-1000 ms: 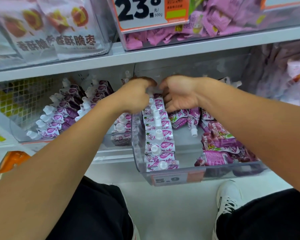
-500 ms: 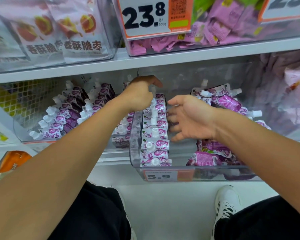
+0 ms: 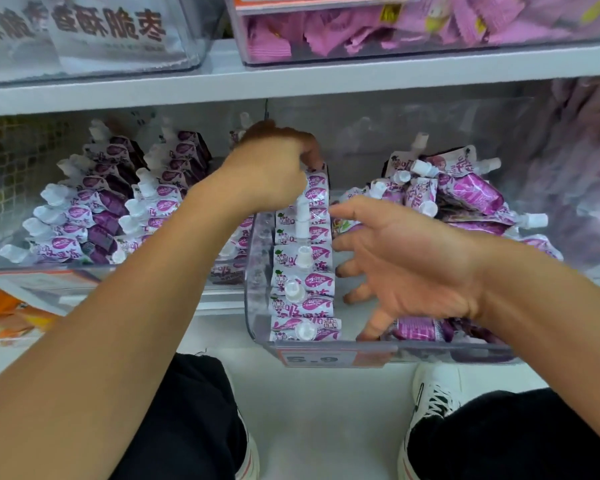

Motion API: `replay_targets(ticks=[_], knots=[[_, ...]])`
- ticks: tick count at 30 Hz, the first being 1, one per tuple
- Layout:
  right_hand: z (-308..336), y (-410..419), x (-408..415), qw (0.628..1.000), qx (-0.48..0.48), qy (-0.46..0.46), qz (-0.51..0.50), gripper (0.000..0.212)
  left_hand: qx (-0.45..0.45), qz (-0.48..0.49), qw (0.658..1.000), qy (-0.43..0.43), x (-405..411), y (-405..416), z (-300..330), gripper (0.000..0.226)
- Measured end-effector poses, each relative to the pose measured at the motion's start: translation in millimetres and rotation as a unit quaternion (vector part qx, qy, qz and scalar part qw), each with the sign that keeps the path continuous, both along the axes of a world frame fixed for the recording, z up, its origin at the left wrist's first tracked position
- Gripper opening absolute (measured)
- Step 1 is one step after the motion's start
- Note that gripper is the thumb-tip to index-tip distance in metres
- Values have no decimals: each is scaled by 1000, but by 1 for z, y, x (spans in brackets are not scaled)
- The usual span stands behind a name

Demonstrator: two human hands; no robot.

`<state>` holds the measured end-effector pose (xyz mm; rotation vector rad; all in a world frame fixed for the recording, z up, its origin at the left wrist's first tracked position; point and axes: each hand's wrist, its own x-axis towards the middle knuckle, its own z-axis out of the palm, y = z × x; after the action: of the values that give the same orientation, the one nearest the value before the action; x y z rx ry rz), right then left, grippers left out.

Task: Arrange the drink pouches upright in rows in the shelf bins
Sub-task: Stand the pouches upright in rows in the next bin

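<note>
Standing upright in a single row along the left wall of a clear plastic shelf bin (image 3: 257,306), purple-and-white spouted drink pouches (image 3: 303,282) are recorded, white caps uppermost. The far end of this row is covered by the left hand (image 3: 271,171), whose fingers are curled down over the rearmost pouch; the fingertips are hidden behind the knuckles, so whether that pouch is pinched or merely touched cannot be told. The right hand (image 3: 406,268) is held inside the same bin, just right of the row, with fingers (image 3: 357,268) spread and loosely bent, nothing gripped; the fingertips lie near the sides of the row's pouches, and contact cannot be confirmed owing to motion blur. A loose heap of like pouches (image 3: 465,192) is noted at the rear right of the bin, lying tilted and flat, partly concealed by the right wrist. Further pouches at the front right (image 3: 420,329) are cut off by the bin's front wall. The orange price label (image 3: 317,358) on the bin front is blurred. A neighbouring clear bin (image 3: 21,265) to the left holds two upright rows of the same pouches (image 3: 94,209), its right part masked by the left forearm. Upper-shelf bins are cropped at the top edge.
</note>
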<state>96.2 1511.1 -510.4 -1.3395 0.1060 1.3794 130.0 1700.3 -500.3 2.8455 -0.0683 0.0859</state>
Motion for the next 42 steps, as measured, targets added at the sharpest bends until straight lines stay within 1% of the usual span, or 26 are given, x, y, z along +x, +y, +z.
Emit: replay_targets(ticks=[2,3,5,8,10,13,14,15,16,17,18,19,20,21,22,23,24,26,28,29,32,35,36,39,41,42], knots=[[3,8,-5,999,28,33,-12,48,7,-6,1000,-5,0,-1,0,46],[1,13,-5,998,48,39,-15,46,0,-5,1000,-7,-1,-2,0,47],[-4,19,-2,996,75,38,-41,51,-14,2,1000,-15,-2,-3,0,49],[-1,23,0,987,105,56,-110,45,-19,9,999,-27,-2,-2,-1,50],[-5,18,-1,984,119,73,-110,51,-18,5,1000,-24,-1,0,-1,50],[-4,18,-1,993,77,81,-39,65,-1,-11,1000,-14,0,1,-3,47],[-3,21,-3,995,58,77,-33,61,10,-21,1000,-11,1,1,-4,44],[-4,25,-3,995,35,82,-42,50,22,-30,999,-9,1,3,-4,40],[-6,24,-1,993,1,86,-81,41,33,-40,999,-9,2,3,-5,36],[-3,22,-3,992,-9,69,-101,38,40,-50,998,-7,3,4,-5,31],[1,21,-5,996,-4,60,-65,43,43,-60,997,-2,3,3,-4,28],[5,17,-7,1000,4,6,3,55,46,-70,996,4,2,2,-1,25],[13,7,-4,997,-12,-69,30,67,52,-86,995,9,0,0,2,23],[20,-9,0,983,-44,-168,55,74,54,-113,992,14,-3,-4,7,20],[28,-29,2,956,-71,-272,86,69,44,-150,987,23,-7,-8,11,16],[36,-39,8,918,-91,-365,126,55,25,-193,980,40,-13,-14,15,14],[45,-50,7,880,-105,-432,168,42,5,-236,969,67,-21,-22,18,13],[50,-65,6,811,-147,-499,266,29,-7,-299,944,141,-34,-40,15,14],[40,-70,1,752,-214,-514,353,27,3,-321,924,207,-42,-52,2,16],[34,-71,-1,737,-231,-514,374,28,8,-320,921,222,-44,-55,-4,18],[22,-72,0,712,-259,-517,398,32,0,-301,929,217,-45,-52,-14,21],[20,-70,-1,672,-276,-526,442,24,-41,-291,926,238,-45,-51,-14,17],[21,-69,-2,666,-281,-522,453,21,-51,-286,924,249,-44,-52,-13,17],[22,-68,-2,658,-295,-499,480,27,-55,-288,918,268,-46,-58,-14,21],[22,-67,0,653,-292,-490,499,25,-52,-302,905,296,-48,-63,-15,31],[21,-65,0,657,-285,-482,504,22,-48,-312,893,321,-50,-66,-15,35]])
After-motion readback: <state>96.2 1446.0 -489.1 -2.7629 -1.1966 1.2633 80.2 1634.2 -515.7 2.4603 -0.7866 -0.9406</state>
